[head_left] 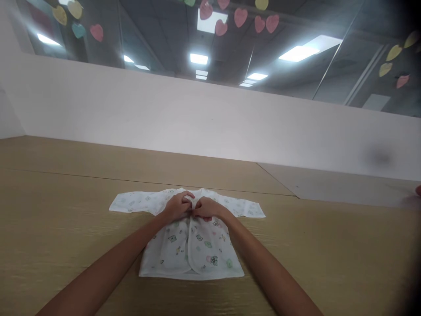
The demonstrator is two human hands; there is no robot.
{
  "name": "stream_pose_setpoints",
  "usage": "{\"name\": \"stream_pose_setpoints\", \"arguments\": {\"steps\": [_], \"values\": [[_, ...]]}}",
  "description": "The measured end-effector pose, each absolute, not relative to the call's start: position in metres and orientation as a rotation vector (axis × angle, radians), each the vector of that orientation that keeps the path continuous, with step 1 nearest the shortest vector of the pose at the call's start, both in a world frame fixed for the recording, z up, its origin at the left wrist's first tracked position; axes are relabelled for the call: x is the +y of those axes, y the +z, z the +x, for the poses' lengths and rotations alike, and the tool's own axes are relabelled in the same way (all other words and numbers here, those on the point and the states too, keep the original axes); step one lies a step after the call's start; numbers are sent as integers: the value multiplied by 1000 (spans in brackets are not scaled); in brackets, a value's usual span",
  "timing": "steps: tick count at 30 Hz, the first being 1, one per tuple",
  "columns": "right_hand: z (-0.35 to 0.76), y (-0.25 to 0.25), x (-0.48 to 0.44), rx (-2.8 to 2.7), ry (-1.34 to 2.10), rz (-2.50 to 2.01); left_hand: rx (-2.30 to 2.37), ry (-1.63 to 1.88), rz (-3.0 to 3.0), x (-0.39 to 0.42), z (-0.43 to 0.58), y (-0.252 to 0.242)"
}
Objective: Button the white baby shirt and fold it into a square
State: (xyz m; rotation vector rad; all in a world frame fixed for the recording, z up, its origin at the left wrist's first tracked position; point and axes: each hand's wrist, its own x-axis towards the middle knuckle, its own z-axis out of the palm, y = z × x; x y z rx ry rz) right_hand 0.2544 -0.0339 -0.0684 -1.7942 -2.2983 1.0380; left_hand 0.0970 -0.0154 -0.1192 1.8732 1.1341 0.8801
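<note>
A small white baby shirt (210, 252) with a print of little animals and green shapes lies flat, sleeves spread to both sides and neckline away from me. Its front opening runs down the middle, with the edges overlapping near the hem. My left hand (177, 206) pinches the cloth at the upper part of this opening. Close beside it, my right hand (208, 207) is closed on the opposite edge. The fingertips nearly meet, and whatever fastening may be between them is hidden.
The shirt rests on a wood-coloured table (66, 232) with a seam toward the back. Behind stands a white wall (164, 114) below a window with paper hearts (240, 17). A bit of someone's hand (418, 190) shows at the right edge.
</note>
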Motion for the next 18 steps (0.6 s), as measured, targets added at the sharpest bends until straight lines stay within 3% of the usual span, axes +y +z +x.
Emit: {"name": "stream_pose_setpoints", "arguments": {"steps": [9,18], "values": [[254,-64,-36,-2276,1138,-1827,824,705,1793,-12,89,-113],[256,-57,-38,-2262,1184,-1805,824,627,1795,-8,87,-113]]}}
